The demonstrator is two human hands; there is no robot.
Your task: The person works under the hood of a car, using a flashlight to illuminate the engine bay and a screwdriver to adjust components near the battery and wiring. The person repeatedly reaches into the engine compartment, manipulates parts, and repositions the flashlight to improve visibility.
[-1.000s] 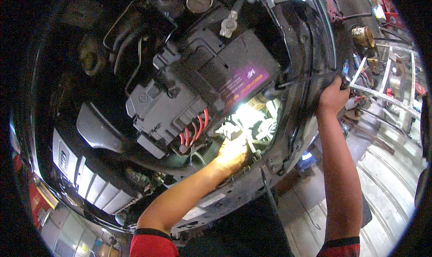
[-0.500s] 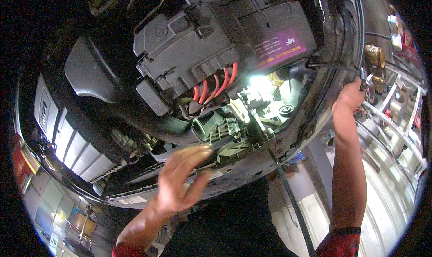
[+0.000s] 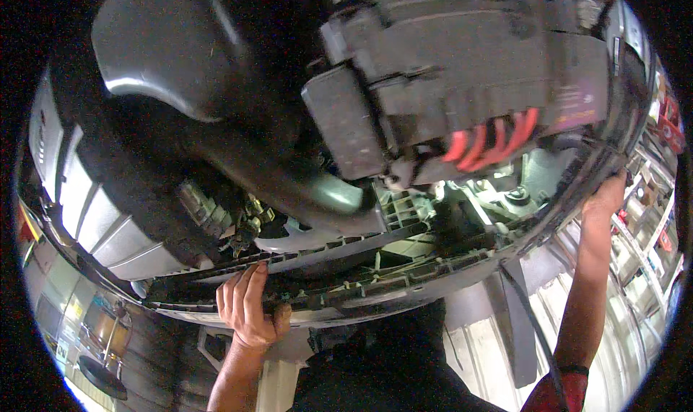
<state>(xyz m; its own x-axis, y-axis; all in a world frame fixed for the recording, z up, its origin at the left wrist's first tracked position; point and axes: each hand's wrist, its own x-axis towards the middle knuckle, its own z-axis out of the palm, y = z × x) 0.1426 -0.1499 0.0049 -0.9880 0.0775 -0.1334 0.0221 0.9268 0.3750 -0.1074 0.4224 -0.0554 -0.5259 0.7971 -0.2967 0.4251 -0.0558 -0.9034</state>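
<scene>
My left hand [image 3: 249,307] is hooked over the top edge of the car's front bumper [image 3: 361,312], with its fingers on the engine side and its thumb apart in front. My right hand [image 3: 610,193] rests against the fender edge [image 3: 588,159] at the right, and its fingers are mostly hidden there. Between the hands lies the open engine bay. A black fuse box [image 3: 462,58] with several red cables [image 3: 494,141] below it fills the upper middle. To its left a thick black air duct [image 3: 317,188] curves down toward the bumper.
A smooth black plastic cover [image 3: 155,44] stands at the upper left, above a silver-grey ribbed panel [image 3: 119,231]. A dark strip [image 3: 534,318] hangs below the bumper beside my right forearm. Metal shelving [image 3: 646,217] with assorted items stands at the far right.
My left hand has moved from above the bumper down onto its edge. My right hand stays at the fender side. The view has shifted left and closer, so the fuse box appears larger and further right.
</scene>
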